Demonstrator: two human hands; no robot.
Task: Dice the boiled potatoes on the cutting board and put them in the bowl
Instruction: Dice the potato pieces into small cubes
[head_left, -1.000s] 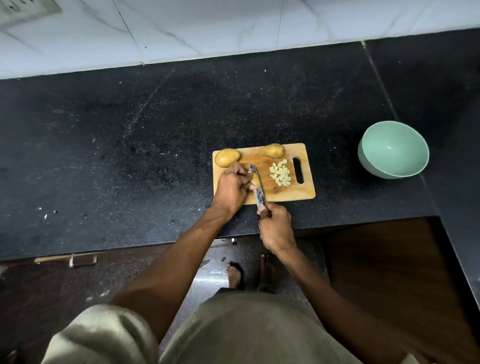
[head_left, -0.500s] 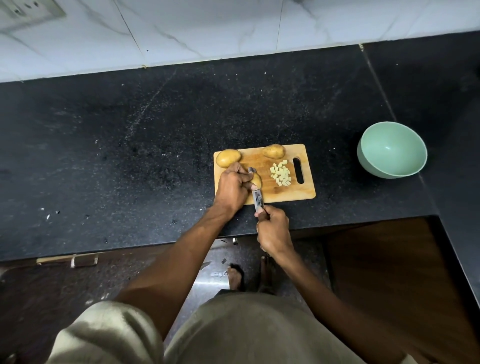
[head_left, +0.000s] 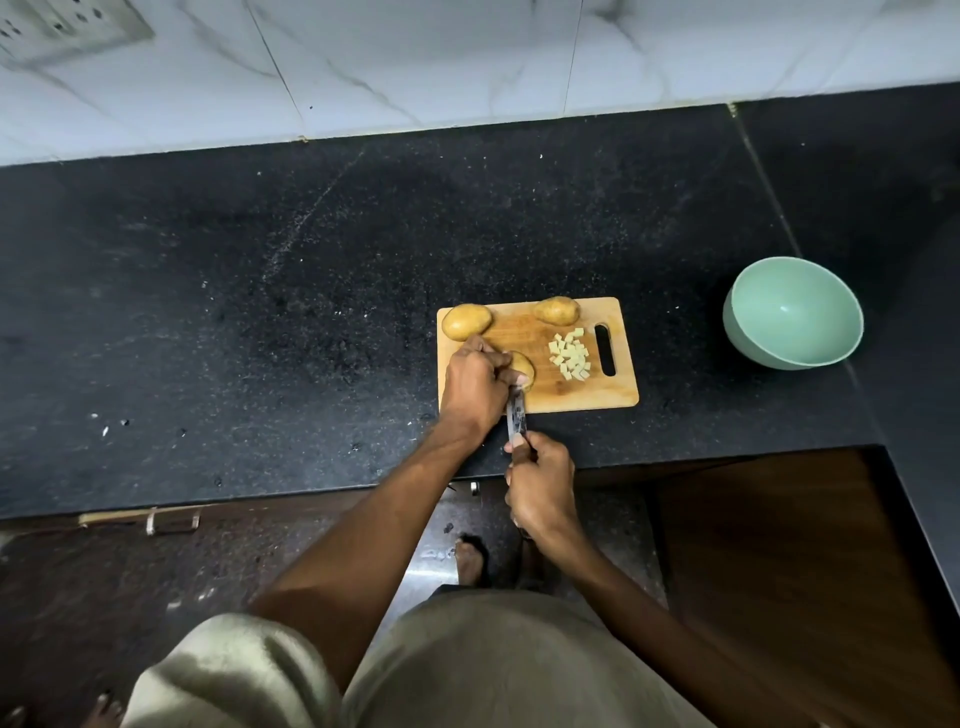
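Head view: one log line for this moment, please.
left hand holds potato | right hand grips knife | diced pile on cutting board | bowl empty

On the wooden cutting board (head_left: 571, 397), the left hand (head_left: 475, 387) grips a potato (head_left: 522, 366) while the right hand (head_left: 540, 480) holds a knife (head_left: 516, 415) against it. Diced potato (head_left: 570, 354) lies beside two whole potatoes (head_left: 466, 321). A green bowl (head_left: 748, 332) sits well right.
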